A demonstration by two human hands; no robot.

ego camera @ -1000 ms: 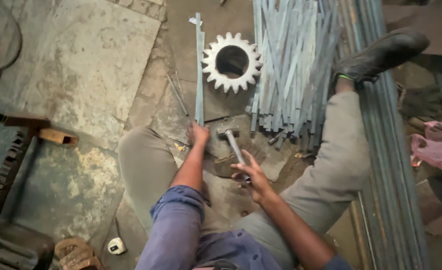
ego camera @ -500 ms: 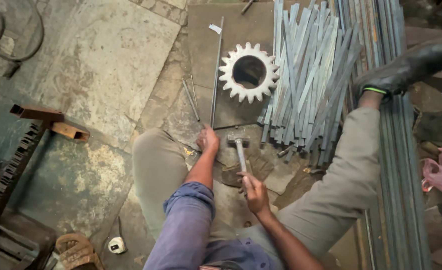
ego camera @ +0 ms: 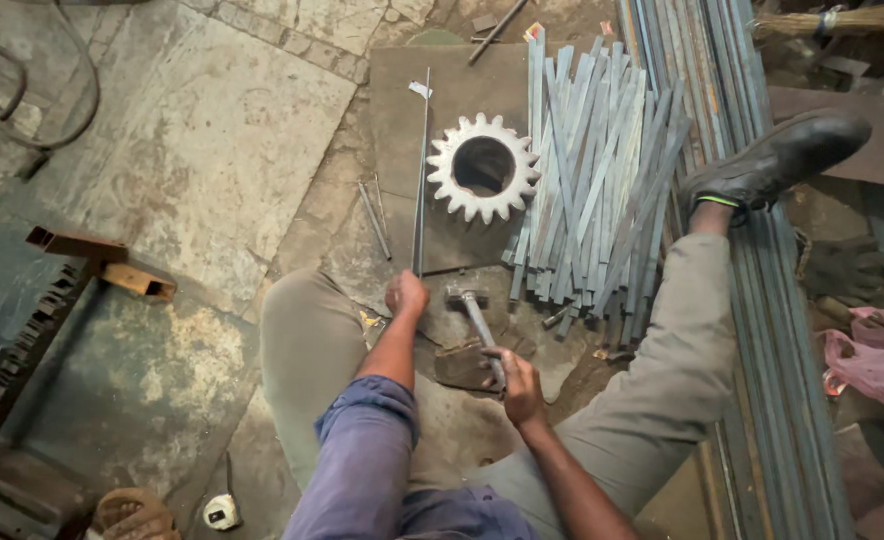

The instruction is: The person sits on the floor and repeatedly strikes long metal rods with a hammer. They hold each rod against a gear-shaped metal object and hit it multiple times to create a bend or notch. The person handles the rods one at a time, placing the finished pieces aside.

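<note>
Starting at the left of the frame, we're looking at a couple of short rusty box-section offcuts (ego camera: 102,262) lying on the stone floor (ego camera: 212,150), and down at the bottom edge a small tape measure (ego camera: 221,513) is sitting beside our bent left knee.

Moving toward the middle, our left hand (ego camera: 406,296) is clenching around the near end of a long thin steel rod (ego camera: 421,180), which is running straight up the frame alongside a dark metal plate (ego camera: 402,110). Two shorter rods (ego camera: 374,218) are lying just left of it. A big toothed gear wheel (ego camera: 483,167) is sitting on that plate, just right of the rod, near it but not touching as far as we can tell.

Just below the gear, our right hand (ego camera: 515,385) is gripping the handle of a hammer (ego camera: 474,312), with the head resting low near the floor between our legs.

Over to the right, a loose heap of flat steel strips (ego camera: 587,170) is fanning out beside the gear, and our right leg is stretching across it, black shoe (ego camera: 777,160) resting on a bundle of long bars (ego camera: 782,350). A pink bag (ego camera: 877,355) is lying at the far right edge.
</note>
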